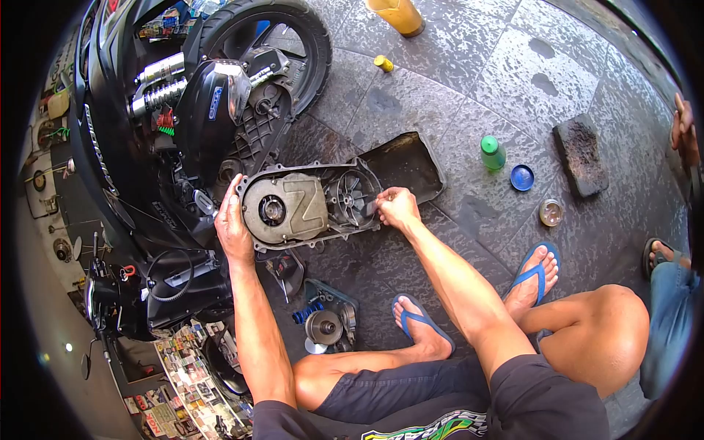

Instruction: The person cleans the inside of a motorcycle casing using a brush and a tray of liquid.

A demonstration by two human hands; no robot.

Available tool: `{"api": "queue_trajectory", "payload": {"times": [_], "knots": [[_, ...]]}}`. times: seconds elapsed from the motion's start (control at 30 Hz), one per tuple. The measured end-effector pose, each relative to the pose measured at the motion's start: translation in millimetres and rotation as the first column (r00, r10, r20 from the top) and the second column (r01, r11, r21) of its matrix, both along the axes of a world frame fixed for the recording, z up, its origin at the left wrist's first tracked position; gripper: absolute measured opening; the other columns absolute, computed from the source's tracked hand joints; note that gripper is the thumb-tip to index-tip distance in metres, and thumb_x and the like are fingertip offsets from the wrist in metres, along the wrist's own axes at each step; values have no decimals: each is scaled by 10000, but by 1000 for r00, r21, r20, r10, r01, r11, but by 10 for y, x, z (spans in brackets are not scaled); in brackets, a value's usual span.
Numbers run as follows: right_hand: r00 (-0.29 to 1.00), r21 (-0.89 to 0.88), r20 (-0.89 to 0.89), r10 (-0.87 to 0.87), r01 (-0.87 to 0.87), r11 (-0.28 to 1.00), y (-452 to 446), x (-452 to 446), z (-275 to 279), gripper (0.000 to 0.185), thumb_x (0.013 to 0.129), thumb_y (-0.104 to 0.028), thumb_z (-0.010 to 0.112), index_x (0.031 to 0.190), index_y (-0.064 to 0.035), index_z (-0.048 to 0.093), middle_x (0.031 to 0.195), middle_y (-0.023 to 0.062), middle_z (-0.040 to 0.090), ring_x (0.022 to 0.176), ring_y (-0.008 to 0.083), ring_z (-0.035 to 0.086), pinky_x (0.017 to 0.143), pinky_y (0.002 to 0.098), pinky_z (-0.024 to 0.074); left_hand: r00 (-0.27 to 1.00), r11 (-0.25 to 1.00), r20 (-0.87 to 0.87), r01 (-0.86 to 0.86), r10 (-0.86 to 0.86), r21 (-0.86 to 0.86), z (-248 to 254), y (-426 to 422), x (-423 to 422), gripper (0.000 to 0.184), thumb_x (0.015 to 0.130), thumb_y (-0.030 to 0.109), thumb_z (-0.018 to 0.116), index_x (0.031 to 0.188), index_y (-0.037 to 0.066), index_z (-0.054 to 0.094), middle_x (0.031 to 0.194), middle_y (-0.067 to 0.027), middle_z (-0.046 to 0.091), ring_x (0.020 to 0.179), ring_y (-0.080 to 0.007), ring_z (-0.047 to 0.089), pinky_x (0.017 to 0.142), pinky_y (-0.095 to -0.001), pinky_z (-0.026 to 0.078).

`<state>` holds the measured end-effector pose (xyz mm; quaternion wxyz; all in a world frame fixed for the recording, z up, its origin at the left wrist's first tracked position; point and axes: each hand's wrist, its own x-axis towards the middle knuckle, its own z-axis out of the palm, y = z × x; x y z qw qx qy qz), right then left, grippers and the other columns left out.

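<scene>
A long metal engine cover [284, 209], with a Z-shaped raised part and a round opening, lies between my hands. My left hand [234, 224] grips its left end, fingers wrapped on the rim. At the cover's right end, beside the finned round part [353, 198], my right hand [397, 207] is closed in a pinch; what its fingertips hold, if anything, is too small to tell. Behind the right end is a dark rectangular tray [411, 161]. The scooter [198, 110] stands at the left, its drive side uncovered below the rear wheel [315, 59].
On the floor are a green bottle [493, 154], a blue lid [522, 177], a small jar [551, 213], a dark block [581, 155] and a yellow container [400, 16]. A tray of parts [334, 319] sits near my legs. Another person's hand [683, 128] shows at the right edge.
</scene>
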<state>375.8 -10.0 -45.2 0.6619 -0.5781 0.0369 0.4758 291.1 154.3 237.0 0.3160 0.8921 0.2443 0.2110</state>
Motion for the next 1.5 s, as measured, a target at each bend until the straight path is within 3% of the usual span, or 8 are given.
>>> {"api": "queue_trajectory", "payload": {"times": [0.1, 0.27, 0.63, 0.8, 0.97, 1.2, 1.37, 1.5], "knots": [[991, 270, -103, 82, -51, 961, 6, -33, -94, 158, 868, -103, 668, 974, 6, 712, 743, 89, 706, 589, 126, 665, 506, 287, 542, 1000, 1000, -13, 2, -2, 26, 8, 18, 21, 435, 1056, 212, 417, 1346, -65, 585, 1320, -158, 639, 1237, -220, 581, 1084, -339, 413], [927, 128, 325, 188, -240, 962, -96, -30, -28, 229, 845, -152, 696, 1047, -68, 766, 965, 157, 760, 886, 263, 738, 836, 350, 553, 1000, 1000, 10, 9, -9, -10, -4, 19, 28, 426, 1057, 209, 425, 1338, -65, 592, 1317, -160, 642, 1229, -221, 589, 1079, -339, 419], [699, 54, 675, 235, -364, 930, -116, -64, 118, 267, 839, -83, 652, 1080, -105, 765, 1041, 205, 720, 987, 363, 702, 893, 404, 555, 1000, 999, -15, -11, 11, 32, 20, -14, 24, 414, 1053, 226, 452, 1329, -38, 613, 1270, -152, 667, 1187, -203, 603, 1054, -321, 418], [718, -182, 581, 384, -345, 921, -159, 73, 213, 274, 802, -100, 598, 1009, -113, 777, 984, 221, 726, 946, 393, 706, 887, 448, 557, 999, 999, 18, -27, 27, -19, 22, -84, 45, 411, 1050, 220, 464, 1326, -47, 611, 1276, -153, 665, 1192, -206, 603, 1058, -323, 420], [790, -147, 580, 197, -137, 980, -113, 145, 203, 223, 848, -141, 618, 1003, -85, 769, 946, 219, 730, 916, 379, 715, 857, 442, 560, 999, 999, 28, -23, 24, -37, 31, -118, 70, 405, 1049, 212, 477, 1332, -49, 604, 1266, -149, 671, 1185, -204, 608, 1051, -313, 423], [899, 119, 422, 115, -181, 976, 1, -105, 35, 260, 843, -127, 684, 1089, -70, 750, 951, 169, 757, 930, 268, 736, 859, 354, 546, 1000, 997, -15, -20, 21, 73, 42, -257, 150, 372, 1037, 196, 501, 1301, -30, 632, 1282, -155, 670, 1220, -219, 603, 1059, -327, 424], [776, -161, 546, 315, -272, 949, -209, 295, 174, 254, 827, -106, 657, 1047, -39, 765, 957, 167, 762, 902, 250, 739, 828, 342, 555, 999, 982, 10, -52, 52, 181, 75, -730, 374, 337, 1005, 186, 565, 1261, -16, 653, 1246, -164, 678, 1158, -253, 641, 1004, -338, 467], [747, -3, 508, 430, -497, 868, -246, 347, 169, 254, 814, -65, 637, 1031, -9, 757, 937, 185, 756, 913, 235, 740, 837, 335, 550, 999, 971, 32, -31, 24, 238, 38, -928, 545, 349, 962, 229, 636, 1211, -12, 678, 1215, -203, 681, 1132, -339, 655, 979, -380, 490]]}}
